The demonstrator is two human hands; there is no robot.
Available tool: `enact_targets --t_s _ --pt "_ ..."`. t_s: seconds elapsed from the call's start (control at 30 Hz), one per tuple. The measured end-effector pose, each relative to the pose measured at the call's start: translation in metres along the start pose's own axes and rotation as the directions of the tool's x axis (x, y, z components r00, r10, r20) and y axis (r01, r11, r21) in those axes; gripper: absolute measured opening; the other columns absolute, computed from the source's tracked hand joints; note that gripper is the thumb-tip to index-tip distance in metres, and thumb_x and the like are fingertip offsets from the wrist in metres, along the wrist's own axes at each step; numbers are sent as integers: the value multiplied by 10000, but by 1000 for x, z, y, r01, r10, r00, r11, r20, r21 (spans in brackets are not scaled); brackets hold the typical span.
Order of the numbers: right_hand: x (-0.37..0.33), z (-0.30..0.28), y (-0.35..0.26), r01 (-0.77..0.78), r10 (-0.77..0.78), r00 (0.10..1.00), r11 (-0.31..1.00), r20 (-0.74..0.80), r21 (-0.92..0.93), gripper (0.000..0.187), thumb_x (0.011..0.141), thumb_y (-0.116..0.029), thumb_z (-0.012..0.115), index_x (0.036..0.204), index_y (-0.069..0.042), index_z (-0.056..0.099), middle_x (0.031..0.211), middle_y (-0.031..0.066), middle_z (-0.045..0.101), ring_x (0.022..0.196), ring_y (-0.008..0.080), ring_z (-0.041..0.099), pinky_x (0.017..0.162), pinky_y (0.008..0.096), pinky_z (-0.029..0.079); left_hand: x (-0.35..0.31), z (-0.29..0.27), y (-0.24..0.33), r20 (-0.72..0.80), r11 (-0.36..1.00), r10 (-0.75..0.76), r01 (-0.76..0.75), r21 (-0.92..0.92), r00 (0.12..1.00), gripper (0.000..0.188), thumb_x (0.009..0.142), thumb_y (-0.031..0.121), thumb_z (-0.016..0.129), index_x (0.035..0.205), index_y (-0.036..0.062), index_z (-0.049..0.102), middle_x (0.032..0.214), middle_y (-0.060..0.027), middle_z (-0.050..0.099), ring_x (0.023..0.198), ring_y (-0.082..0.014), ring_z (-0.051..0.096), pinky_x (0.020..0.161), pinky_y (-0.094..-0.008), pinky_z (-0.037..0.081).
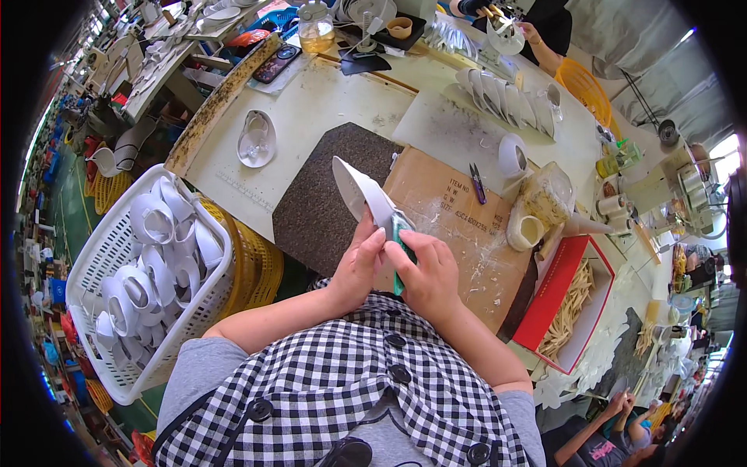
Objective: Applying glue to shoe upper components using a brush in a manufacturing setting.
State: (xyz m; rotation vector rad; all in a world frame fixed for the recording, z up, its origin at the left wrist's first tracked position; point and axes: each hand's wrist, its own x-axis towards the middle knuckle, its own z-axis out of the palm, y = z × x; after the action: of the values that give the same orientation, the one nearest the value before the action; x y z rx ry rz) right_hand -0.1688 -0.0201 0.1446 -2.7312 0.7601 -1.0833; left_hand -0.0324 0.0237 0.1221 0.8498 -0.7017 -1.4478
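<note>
In front of my chest, my left hand point(360, 257) grips a white shoe upper point(359, 191) that tilts up and to the left. My right hand point(426, 272) is closed round a tool with a green handle point(398, 265), held against the upper's near end; its working tip is hidden. Both hands nearly touch, above the near edge of a flattened cardboard sheet point(443, 183) and a dark speckled board point(331, 187). A pair of dark thread snips point(477, 184) lies on the cardboard.
Left, a white basket point(85, 335) holds several white uppers. One white shoe piece point(256, 139) lies on the table, with a phone point(277, 64) behind it. A row of white pieces point(506, 101) stands back right. Right are a glue-crusted container point(547, 193) and red box point(545, 319) of thin sticks.
</note>
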Motion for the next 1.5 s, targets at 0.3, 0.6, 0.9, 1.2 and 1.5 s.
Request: enact_targets --t_s 0.3,0.6,0.9,1.2,1.5 --pt "-4 3 8 -106 110 992 993 -67 56 425 652 3 640 1056 -108 576 1008 104 586 863 293 600 692 359 494 3 -5 -6 79 1000 -11 12 -24 997 627 983 329 257 1466 112 -79 1431 -117 236 1318 -204 299 1100 -337 238" --pt "-39 4 22 -107 128 986 978 -110 179 382 684 -20 638 1050 -110 578 1020 119 596 885 295 607 738 358 500 17 -8 8 -102 929 -126 81 -361 987 591 947 486 318 1372 78 271 1280 -131 468 1203 -240 453 1043 -386 331" --pt "-58 16 23 -165 494 835 647 -244 744 185 883 15 540 1043 -64 494 987 140 600 865 226 614 766 326 499 31 -16 0 54 551 -410 294 -781 911 589 919 495 395 1302 48 422 1216 -105 549 1142 -240 507 998 -382 391" --pt "-69 39 34 -347 886 460 123 54 930 176 921 -78 542 1090 -63 499 979 33 533 866 115 517 805 252 427 26 -48 -22 89 437 -475 323 -840 875 518 910 449 465 1245 57 509 701 13 555 897 -193 586 940 -388 442" --pt "-82 72 72 -543 836 539 252 103 801 165 929 -118 546 1085 -67 524 976 12 546 856 105 530 783 236 439 18 -83 -34 -150 781 -592 517 -351 792 459 930 384 421 1207 29 507 980 -106 626 895 -192 611 787 -332 516"
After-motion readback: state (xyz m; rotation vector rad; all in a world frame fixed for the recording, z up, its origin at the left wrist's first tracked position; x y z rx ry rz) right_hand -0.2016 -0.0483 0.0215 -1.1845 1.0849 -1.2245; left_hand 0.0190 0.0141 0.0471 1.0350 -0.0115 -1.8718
